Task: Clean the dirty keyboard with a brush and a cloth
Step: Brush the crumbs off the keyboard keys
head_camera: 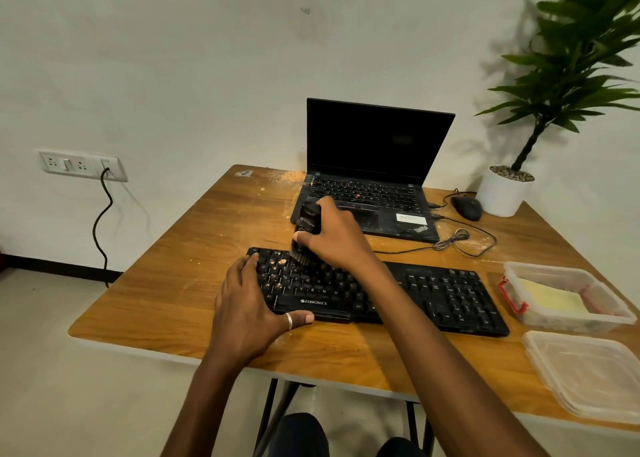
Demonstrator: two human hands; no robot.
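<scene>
Black plastic keyboard (433, 294) on wooden tabletop (194, 249), crumbs on its left keys. Right hand (332, 238) grips stubby black brush (308, 219), bristles on top-left keys. Left hand (249, 304) spread flat, pressing keyboard's left end.

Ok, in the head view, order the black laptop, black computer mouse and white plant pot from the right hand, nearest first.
1. Black laptop, behind the right hand.
2. Black computer mouse, right of it.
3. White plant pot, far right corner.
</scene>
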